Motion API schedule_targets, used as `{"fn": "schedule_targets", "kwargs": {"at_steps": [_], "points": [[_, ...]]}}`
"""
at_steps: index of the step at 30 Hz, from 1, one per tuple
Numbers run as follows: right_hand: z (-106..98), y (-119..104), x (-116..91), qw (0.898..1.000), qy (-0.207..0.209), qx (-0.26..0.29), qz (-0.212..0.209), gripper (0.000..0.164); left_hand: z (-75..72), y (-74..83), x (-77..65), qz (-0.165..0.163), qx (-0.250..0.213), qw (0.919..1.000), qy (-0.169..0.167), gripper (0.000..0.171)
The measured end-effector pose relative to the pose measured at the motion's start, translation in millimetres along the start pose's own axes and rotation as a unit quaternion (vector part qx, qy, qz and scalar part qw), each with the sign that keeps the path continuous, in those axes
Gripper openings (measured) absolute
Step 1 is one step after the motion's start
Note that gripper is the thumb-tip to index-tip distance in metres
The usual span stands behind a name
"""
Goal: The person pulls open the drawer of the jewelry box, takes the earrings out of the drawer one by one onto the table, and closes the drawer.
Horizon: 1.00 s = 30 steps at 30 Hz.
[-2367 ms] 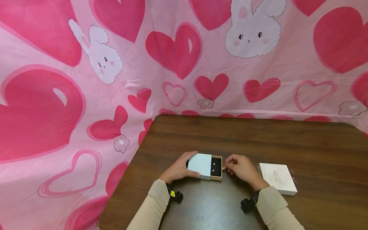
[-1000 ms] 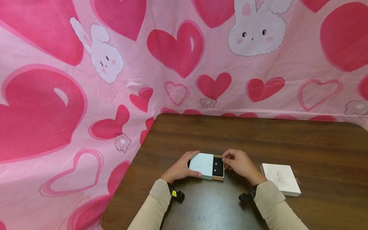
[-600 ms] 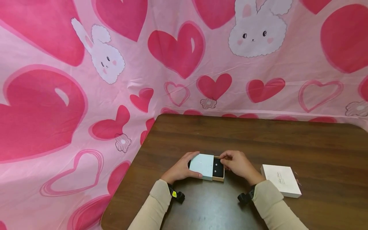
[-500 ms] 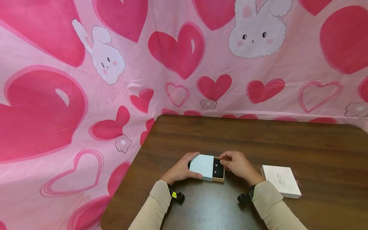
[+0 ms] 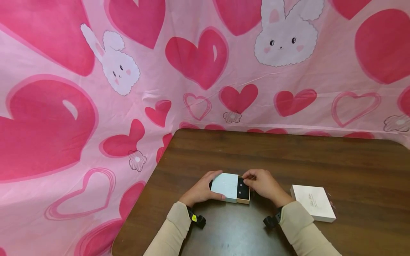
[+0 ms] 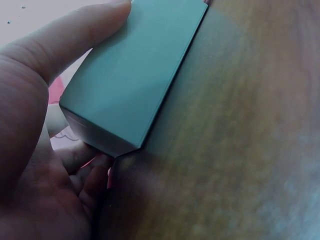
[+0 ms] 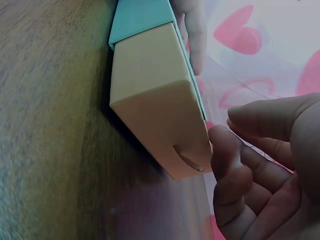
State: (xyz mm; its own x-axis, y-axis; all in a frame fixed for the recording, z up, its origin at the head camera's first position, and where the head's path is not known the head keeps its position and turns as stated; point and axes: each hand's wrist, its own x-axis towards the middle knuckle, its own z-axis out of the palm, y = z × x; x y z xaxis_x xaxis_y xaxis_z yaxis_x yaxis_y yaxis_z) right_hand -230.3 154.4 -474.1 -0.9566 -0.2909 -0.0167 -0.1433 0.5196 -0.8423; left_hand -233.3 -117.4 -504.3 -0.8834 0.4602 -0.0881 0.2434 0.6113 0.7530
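A pale blue box sleeve point(image 5: 224, 186) lies on the table, gripped from the left by my left hand point(image 5: 200, 190), thumb on the near side and fingers round the far side. From its right end protrudes a tan drawer point(image 7: 155, 120) with a small ribbon tab point(image 7: 187, 159). Inside the drawer a black insert point(image 5: 245, 192) carries two small, pale, shiny studs point(image 5: 241, 185). At the drawer's far right corner is my right hand point(image 5: 264, 183), fingers bent, thumb and forefinger over the insert's edge. Whether they pinch it is hidden.
A white lidded-looking box point(image 5: 312, 202) with dark lettering lies right of my right hand, a thin brownish strand at its right side. The brown wooden table point(image 5: 288, 153) meets a pink cloth point(image 5: 198, 106) printed with hearts and rabbits at the back and left.
My right hand has left the ribbon tab and shifted left, onto the drawer's far corner and over the insert. The left hand keeps its hold on the sleeve; the drawer stays partly out.
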Motion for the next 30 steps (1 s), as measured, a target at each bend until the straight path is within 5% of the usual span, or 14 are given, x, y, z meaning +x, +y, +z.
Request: {"fn": "schedule_targets", "kwargs": {"at_steps": [16,30], "points": [[6.2,-1.8,1.9,0.993,0.018,-0.106,-0.042,0.007,0.3,0.7,-0.3,-0.002,0.001,1.0,0.003,0.098],[10.7,-7.3,0.7,0.974,0.028,-0.193,-0.114,0.009,-0.3,1.2,-0.9,0.008,-0.011,0.9999,0.004,0.1]]}}
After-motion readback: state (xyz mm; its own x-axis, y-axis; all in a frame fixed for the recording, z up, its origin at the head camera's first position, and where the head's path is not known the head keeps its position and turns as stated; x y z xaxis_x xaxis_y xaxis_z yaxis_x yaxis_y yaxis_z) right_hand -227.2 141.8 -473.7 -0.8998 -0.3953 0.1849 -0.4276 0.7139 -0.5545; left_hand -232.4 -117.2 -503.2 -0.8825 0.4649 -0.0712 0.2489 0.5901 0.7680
